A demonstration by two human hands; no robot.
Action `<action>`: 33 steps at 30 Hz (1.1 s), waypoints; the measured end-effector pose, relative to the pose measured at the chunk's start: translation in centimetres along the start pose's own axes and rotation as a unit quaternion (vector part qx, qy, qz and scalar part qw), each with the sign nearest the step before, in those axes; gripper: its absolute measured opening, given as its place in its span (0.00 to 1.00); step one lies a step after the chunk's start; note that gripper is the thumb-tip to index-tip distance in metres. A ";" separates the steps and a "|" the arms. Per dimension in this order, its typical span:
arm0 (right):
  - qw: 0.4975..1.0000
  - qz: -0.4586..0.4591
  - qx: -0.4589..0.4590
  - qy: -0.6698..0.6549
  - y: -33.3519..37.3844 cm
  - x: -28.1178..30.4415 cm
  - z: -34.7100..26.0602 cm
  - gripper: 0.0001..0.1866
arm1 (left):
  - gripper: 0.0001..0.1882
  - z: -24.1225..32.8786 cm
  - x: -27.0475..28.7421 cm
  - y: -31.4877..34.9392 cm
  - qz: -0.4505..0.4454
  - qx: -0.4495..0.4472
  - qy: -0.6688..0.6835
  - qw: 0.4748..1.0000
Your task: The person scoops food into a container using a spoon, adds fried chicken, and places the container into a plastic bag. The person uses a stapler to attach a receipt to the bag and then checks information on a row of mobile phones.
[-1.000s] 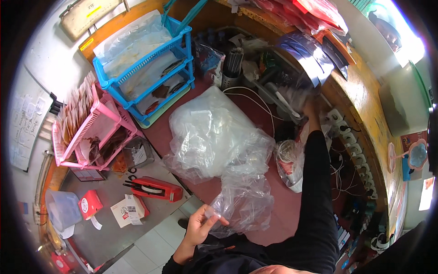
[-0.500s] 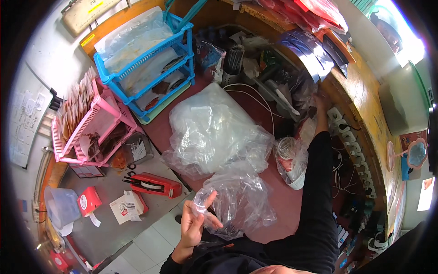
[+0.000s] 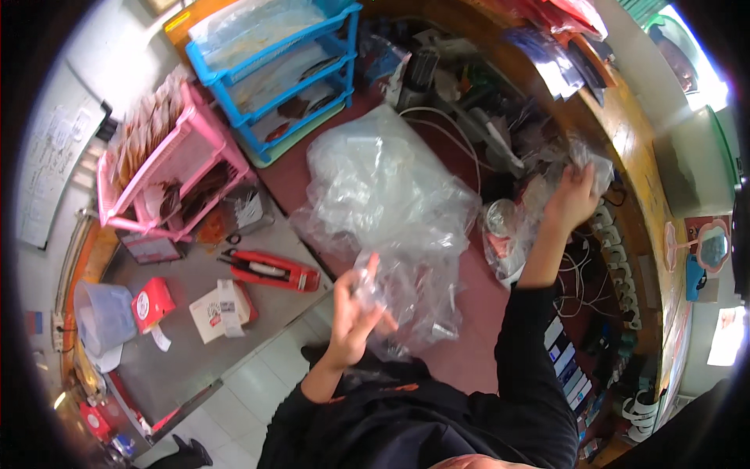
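My left hand is closed on the edge of a clear plastic bag, pinched between thumb and fingers. The bag hangs loose and crumpled over the near part of the dark red tabletop. Beyond it lies a large heap of clear plastic packaging. Off to the right, my right hand grips a small crumpled clear plastic piece, lifted near the wooden ledge. Just left of my right forearm sits a plastic-wrapped bundle, its contents partly hidden.
A blue tiered rack and a pink rack of packets stand left. On the grey table are a red tape dispenser, small boxes and a plastic tub. White cables and power sockets run along the right.
My right hand has drawn back from the clutter at the far right and now holds clear plastic. My left hand still pinches the bag. The whole view has shifted and tilted.
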State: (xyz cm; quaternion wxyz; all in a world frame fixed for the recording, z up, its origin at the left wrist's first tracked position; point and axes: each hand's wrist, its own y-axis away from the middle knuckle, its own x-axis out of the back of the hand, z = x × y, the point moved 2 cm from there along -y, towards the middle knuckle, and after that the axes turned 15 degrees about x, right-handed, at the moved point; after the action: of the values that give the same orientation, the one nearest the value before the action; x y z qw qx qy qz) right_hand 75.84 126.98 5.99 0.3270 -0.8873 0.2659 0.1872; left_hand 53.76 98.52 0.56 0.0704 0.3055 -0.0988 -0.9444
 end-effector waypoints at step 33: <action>0.366 -0.906 0.181 0.109 60.6 -20.2 -16.5 0.55 | 0.21 7.9 36.2 37.8 0.413 -0.124 0.086 0.898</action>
State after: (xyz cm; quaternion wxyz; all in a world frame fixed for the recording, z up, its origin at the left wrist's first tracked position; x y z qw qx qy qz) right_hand 26.47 83.79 -1.13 0.4209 -0.5269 -0.6373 -0.3729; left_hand 22.74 55.97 -4.90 0.4995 0.3060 -0.0918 -0.8053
